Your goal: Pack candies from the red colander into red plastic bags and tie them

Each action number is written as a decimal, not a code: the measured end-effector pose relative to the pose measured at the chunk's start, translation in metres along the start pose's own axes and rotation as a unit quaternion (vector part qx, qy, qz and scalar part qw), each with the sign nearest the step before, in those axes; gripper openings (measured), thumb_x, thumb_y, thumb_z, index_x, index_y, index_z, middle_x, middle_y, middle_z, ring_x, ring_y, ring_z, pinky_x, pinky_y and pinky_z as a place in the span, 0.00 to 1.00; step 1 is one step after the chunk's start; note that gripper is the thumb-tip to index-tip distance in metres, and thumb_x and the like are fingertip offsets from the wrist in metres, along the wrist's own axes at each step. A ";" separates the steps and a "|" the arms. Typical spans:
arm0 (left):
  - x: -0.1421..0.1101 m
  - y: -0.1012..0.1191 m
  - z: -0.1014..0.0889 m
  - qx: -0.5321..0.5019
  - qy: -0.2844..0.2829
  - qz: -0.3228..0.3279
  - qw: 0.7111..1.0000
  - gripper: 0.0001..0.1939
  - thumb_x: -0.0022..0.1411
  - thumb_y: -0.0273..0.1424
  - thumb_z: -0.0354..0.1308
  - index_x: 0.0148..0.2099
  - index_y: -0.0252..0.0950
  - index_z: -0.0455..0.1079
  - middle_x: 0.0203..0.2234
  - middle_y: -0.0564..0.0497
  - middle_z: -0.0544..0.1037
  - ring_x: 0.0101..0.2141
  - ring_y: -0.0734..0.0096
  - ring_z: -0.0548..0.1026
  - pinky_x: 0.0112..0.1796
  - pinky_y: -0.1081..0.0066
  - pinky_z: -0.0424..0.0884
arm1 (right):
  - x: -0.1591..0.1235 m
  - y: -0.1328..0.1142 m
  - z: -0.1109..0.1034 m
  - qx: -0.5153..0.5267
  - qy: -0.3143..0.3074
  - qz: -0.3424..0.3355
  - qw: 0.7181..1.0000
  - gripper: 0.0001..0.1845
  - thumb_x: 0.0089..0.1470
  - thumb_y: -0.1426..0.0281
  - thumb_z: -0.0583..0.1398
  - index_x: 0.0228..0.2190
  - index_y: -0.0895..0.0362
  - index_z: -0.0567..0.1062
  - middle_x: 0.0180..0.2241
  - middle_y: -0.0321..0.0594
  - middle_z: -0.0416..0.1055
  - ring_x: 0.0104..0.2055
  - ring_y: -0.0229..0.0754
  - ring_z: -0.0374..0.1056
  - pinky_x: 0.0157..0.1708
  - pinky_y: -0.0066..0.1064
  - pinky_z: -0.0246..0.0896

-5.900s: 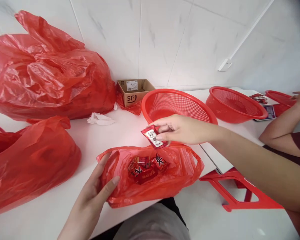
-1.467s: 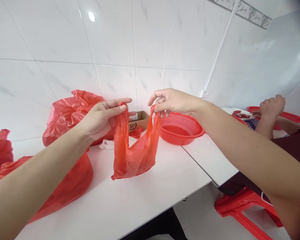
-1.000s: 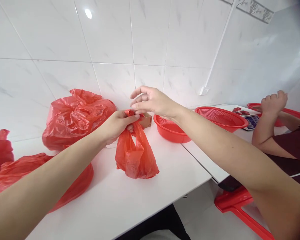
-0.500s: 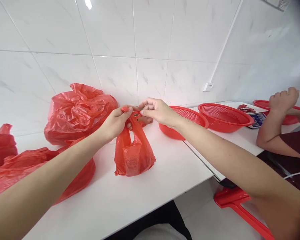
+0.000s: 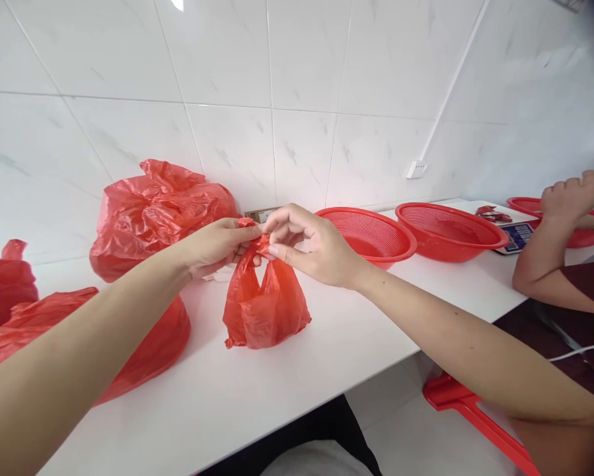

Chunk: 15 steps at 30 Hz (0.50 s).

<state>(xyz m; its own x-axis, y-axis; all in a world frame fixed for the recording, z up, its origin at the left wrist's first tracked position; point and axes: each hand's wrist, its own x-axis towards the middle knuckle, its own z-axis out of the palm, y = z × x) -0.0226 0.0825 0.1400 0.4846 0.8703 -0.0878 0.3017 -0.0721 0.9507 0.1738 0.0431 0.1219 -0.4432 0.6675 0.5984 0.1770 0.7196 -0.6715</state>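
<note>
In the head view, both hands meet near the middle of the frame, over the handles of a red small bag (image 5: 267,311). The left hand (image 5: 217,243), coming in from the lower left, is partly closed, its thumb and fingers gripping the gathered plastic at the top of the bag. The right hand (image 5: 314,248), reaching in from the lower right, is curled loosely, with thumb and forefinger pinching the same bunched plastic; its other fingers are bent, with a gap inside the curl. The fingertips of the two hands are close together, and some are hidden behind the plastic. The bag sits upright at the centre of the frame, its bottom at the white surface (image 5: 356,337); whether it rests there or hangs just above is hard to tell.

At the left of the frame are a large bag (image 5: 162,211) near the wall and a lower bag (image 5: 162,344), partly hidden by the left forearm. A cardboard box (image 5: 254,215) shows just behind the hands. Right of centre, a red basket (image 5: 351,225) stands near a second basket (image 5: 440,248), with a scale (image 5: 517,237) beyond. At the right edge, a co-worker's hand (image 5: 571,198) is raised, fingers folded; whether it holds anything is unclear.
</note>
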 end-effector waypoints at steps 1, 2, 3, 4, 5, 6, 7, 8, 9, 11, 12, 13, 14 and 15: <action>-0.002 0.000 -0.002 0.002 -0.006 0.004 1.000 0.15 0.57 0.43 0.63 0.26 0.37 0.73 0.15 0.48 0.71 0.13 0.75 0.61 0.15 0.73 0.56 | 0.000 0.005 0.000 0.031 0.004 0.006 0.999 0.07 0.57 0.70 0.61 0.39 0.52 0.68 0.34 0.33 0.73 0.39 0.37 0.71 0.44 0.31 0.66; -0.003 0.000 -0.004 0.022 -0.011 0.009 1.000 0.13 0.55 0.43 0.64 0.29 0.38 0.75 0.15 0.50 0.71 0.13 0.75 0.60 0.15 0.72 0.56 | 0.000 0.011 -0.001 0.061 0.021 0.024 0.998 0.07 0.58 0.68 0.61 0.39 0.52 0.69 0.36 0.34 0.74 0.41 0.37 0.71 0.46 0.32 0.66; -0.005 0.000 -0.005 0.057 -0.017 0.017 0.998 0.12 0.54 0.41 0.65 0.33 0.38 0.77 0.15 0.51 0.71 0.13 0.76 0.59 0.15 0.72 0.58 | 0.001 0.017 -0.001 0.090 0.038 0.056 0.994 0.07 0.59 0.67 0.60 0.40 0.53 0.69 0.38 0.36 0.74 0.42 0.38 0.71 0.47 0.32 0.66; -0.006 -0.001 -0.005 0.107 -0.022 0.031 0.994 0.10 0.54 0.39 0.66 0.36 0.39 0.78 0.16 0.52 0.72 0.13 0.77 0.59 0.16 0.72 0.59 | 0.002 0.024 -0.001 0.119 0.050 0.102 0.986 0.07 0.61 0.66 0.59 0.41 0.53 0.70 0.39 0.37 0.74 0.43 0.38 0.71 0.47 0.33 0.66; -0.007 -0.002 -0.005 0.164 -0.023 0.056 0.985 0.08 0.55 0.36 0.65 0.37 0.41 0.78 0.18 0.52 0.74 0.14 0.77 0.60 0.17 0.72 0.61 | 0.003 0.030 -0.001 0.145 0.049 0.153 0.976 0.08 0.63 0.66 0.56 0.43 0.54 0.70 0.41 0.38 0.74 0.43 0.38 0.71 0.47 0.34 0.66; -0.008 -0.004 -0.003 0.224 -0.018 0.093 0.970 0.07 0.56 0.33 0.63 0.38 0.42 0.78 0.21 0.53 0.76 0.15 0.77 0.63 0.19 0.73 0.62 | 0.003 0.036 0.000 0.166 0.038 0.200 0.965 0.10 0.64 0.66 0.54 0.45 0.54 0.70 0.41 0.39 0.74 0.43 0.38 0.71 0.47 0.35 0.66; -0.008 -0.006 -0.001 0.276 -0.003 0.137 0.951 0.07 0.56 0.29 0.60 0.37 0.42 0.77 0.23 0.54 0.76 0.17 0.76 0.66 0.21 0.73 0.64 | 0.003 0.040 0.001 0.179 0.022 0.237 0.955 0.12 0.65 0.67 0.52 0.47 0.54 0.70 0.42 0.40 0.74 0.43 0.39 0.71 0.46 0.35 0.67; -0.009 -0.008 0.002 0.317 0.020 0.180 0.931 0.09 0.55 0.25 0.57 0.36 0.42 0.76 0.24 0.55 0.76 0.20 0.75 0.68 0.22 0.74 0.65 | 0.002 0.043 0.003 0.182 0.008 0.258 0.949 0.13 0.65 0.69 0.51 0.49 0.53 0.70 0.43 0.40 0.74 0.44 0.39 0.71 0.46 0.35 0.67; -0.009 -0.011 0.005 0.346 0.050 0.217 0.911 0.11 0.53 0.22 0.55 0.36 0.41 0.74 0.25 0.56 0.77 0.23 0.73 0.71 0.24 0.74 0.66 | 0.001 0.045 0.005 0.181 -0.004 0.262 0.948 0.15 0.64 0.71 0.52 0.50 0.52 0.71 0.44 0.40 0.74 0.44 0.39 0.71 0.45 0.34 0.67; -0.009 -0.014 0.012 0.375 0.110 0.281 0.876 0.14 0.51 0.19 0.52 0.37 0.39 0.71 0.31 0.54 0.77 0.29 0.70 0.74 0.28 0.72 0.68 | -0.001 0.045 0.007 0.179 -0.027 0.248 0.952 0.20 0.60 0.76 0.54 0.52 0.50 0.71 0.45 0.38 0.74 0.44 0.38 0.70 0.43 0.33 0.66; -0.009 -0.016 0.015 0.382 0.135 0.312 0.859 0.14 0.52 0.19 0.51 0.39 0.38 0.70 0.34 0.52 0.77 0.32 0.69 0.74 0.30 0.72 0.69 | -0.002 0.045 0.007 0.182 -0.042 0.241 0.952 0.21 0.59 0.77 0.54 0.52 0.50 0.71 0.44 0.37 0.74 0.42 0.37 0.70 0.42 0.32 0.66; -0.008 -0.016 0.017 0.388 0.156 0.344 0.841 0.15 0.54 0.19 0.51 0.41 0.38 0.71 0.38 0.50 0.77 0.36 0.68 0.75 0.32 0.71 0.71 | -0.003 0.044 0.007 0.187 -0.056 0.234 0.952 0.20 0.58 0.78 0.54 0.50 0.50 0.72 0.42 0.36 0.74 0.40 0.36 0.70 0.41 0.31 0.67; -0.007 -0.017 0.017 0.396 0.172 0.376 0.820 0.15 0.56 0.19 0.51 0.43 0.37 0.72 0.41 0.49 0.77 0.39 0.67 0.76 0.35 0.71 0.72 | -0.003 0.043 0.006 0.193 -0.066 0.226 0.953 0.16 0.59 0.76 0.55 0.47 0.52 0.73 0.40 0.36 0.74 0.38 0.36 0.70 0.40 0.31 0.67; -0.007 -0.018 0.017 0.406 0.182 0.401 0.801 0.14 0.59 0.21 0.51 0.44 0.37 0.73 0.43 0.48 0.77 0.41 0.67 0.76 0.36 0.71 0.72 | -0.003 0.042 0.004 0.194 -0.074 0.215 0.954 0.12 0.61 0.73 0.55 0.43 0.54 0.74 0.38 0.36 0.74 0.37 0.36 0.71 0.40 0.32 0.67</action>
<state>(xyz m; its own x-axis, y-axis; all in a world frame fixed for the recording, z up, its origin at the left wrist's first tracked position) -0.0175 0.0699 0.1183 0.5627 0.4590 0.6875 0.5192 -0.8434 0.1381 0.1792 0.0706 0.0902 -0.5273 0.8298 0.1828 0.0433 0.2412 -0.9695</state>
